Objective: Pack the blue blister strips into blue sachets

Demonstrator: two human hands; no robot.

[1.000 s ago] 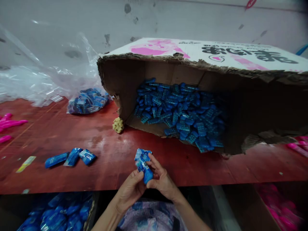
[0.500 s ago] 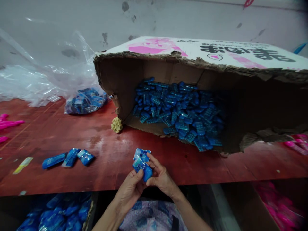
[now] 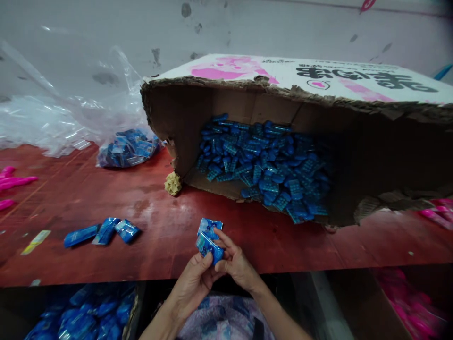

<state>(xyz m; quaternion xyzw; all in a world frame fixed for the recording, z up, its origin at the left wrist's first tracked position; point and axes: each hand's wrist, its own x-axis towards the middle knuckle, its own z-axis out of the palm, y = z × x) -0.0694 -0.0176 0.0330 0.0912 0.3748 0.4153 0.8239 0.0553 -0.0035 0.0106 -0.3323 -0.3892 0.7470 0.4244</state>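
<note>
Both of my hands meet at the near edge of the red table (image 3: 152,245), gripping one small blue packet (image 3: 209,240) between them. My left hand (image 3: 194,283) pinches its lower end with thumb and fingers. My right hand (image 3: 236,263) pinches its right side, and the clear upper flap of the wrapper sticks up above my fingers. Behind them a torn cardboard box (image 3: 184,123) lies on its side, full of several blue pieces (image 3: 264,165). Three blue packets (image 3: 102,231) lie in a row on the table to my left.
A clear plastic bag of blue packets (image 3: 129,147) and loose plastic sheeting (image 3: 53,123) lie at the back left. A yellowish lump (image 3: 173,183) rests by the box corner. Pink items (image 3: 14,182) sit far left and far right. Below the table edge is a bin of blue packets (image 3: 81,314).
My hands have kept the packet and shifted it slightly; the left thumb has slid up over its lower end. The view has wobbled a little.
</note>
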